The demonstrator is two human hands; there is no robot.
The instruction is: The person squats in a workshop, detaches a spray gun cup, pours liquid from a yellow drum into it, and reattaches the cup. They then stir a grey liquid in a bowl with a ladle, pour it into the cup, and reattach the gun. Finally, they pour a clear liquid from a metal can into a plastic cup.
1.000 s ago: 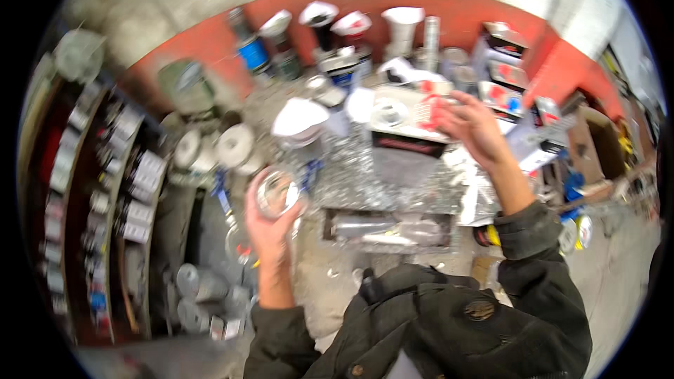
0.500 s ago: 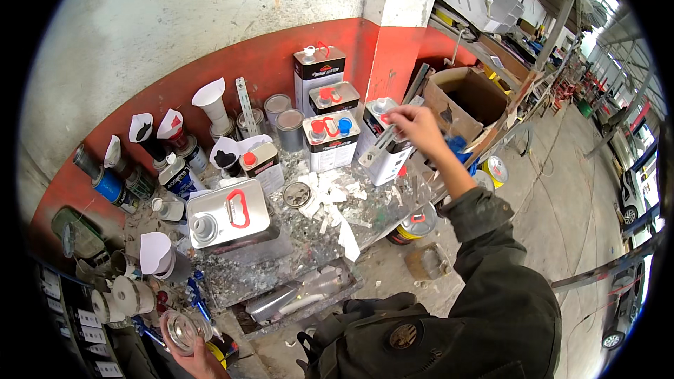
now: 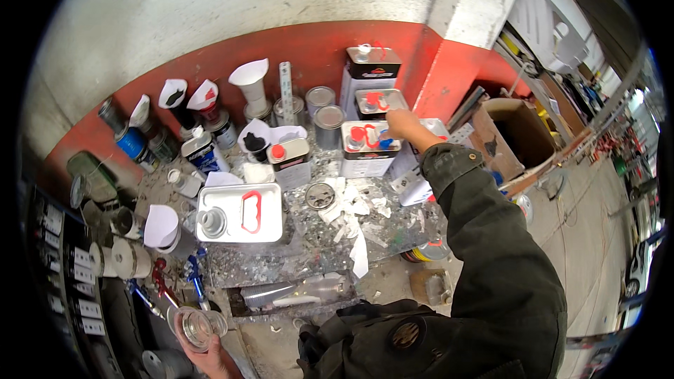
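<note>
In my left hand [image 3: 210, 359], at the lower left, is a clear round cup [image 3: 199, 328], held with the fingers curled around its side. My right hand [image 3: 409, 131] reaches over the metal cans at the back right, its fingers closed. The fingertips are right by the blue cap [image 3: 386, 142] of a white rectangular can [image 3: 368, 167], which also has a red cap [image 3: 356, 137]. What they hold, if anything, is hidden. Behind the hand stands another can with a red handle [image 3: 375, 101]. A metal strip [image 3: 407, 180] lies against the can under my right forearm.
A large white can [image 3: 228, 196] with a red handle stands front left on the spattered bench. Paper scraps [image 3: 347, 217] and a round lid [image 3: 320, 196] lie mid-bench. Spray guns [image 3: 194, 282] hang at the left front. A cardboard box [image 3: 498, 144] stands right.
My right hand has moved left, from the can at the right end to the blue-capped can. My left hand still holds the clear cup. The whole view has shifted.
</note>
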